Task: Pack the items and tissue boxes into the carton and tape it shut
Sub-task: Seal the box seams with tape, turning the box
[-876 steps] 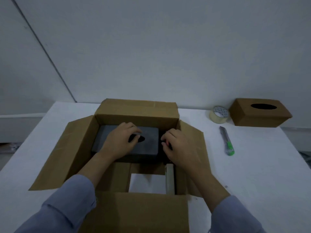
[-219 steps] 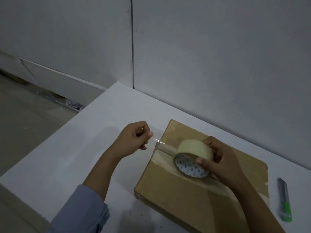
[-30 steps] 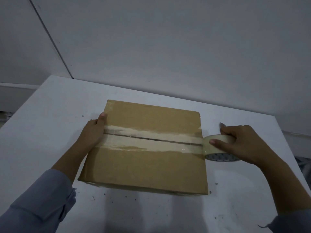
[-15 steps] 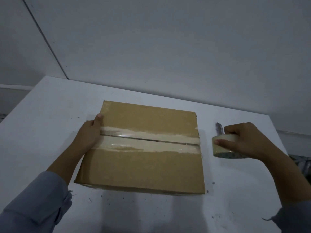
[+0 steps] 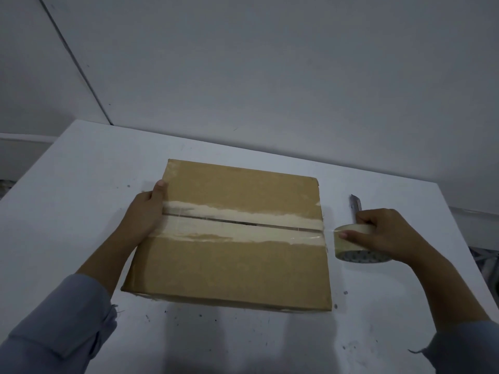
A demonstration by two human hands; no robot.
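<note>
The brown carton [image 5: 232,268] lies closed on the white table, its flaps meeting along a seam across the middle. A clear strip of tape [image 5: 243,230] covers that seam from left edge to right edge. My left hand [image 5: 144,217] presses on the carton's left end, thumb on top and fingers down the side. My right hand [image 5: 383,233] grips the tape roll [image 5: 351,245] just off the carton's right edge, with the strip still running from the roll to the carton. The packed contents are hidden inside.
A utility knife [image 5: 356,207] lies on the white table [image 5: 81,184] behind my right hand, partly hidden by it. A grey wall rises right behind the table. The table's right edge [image 5: 475,255] is close to my right hand.
Over the last second my right hand drew the roll out to the right, then brought it back in and lower beside the carton's right edge. My left hand stayed on the left end.
</note>
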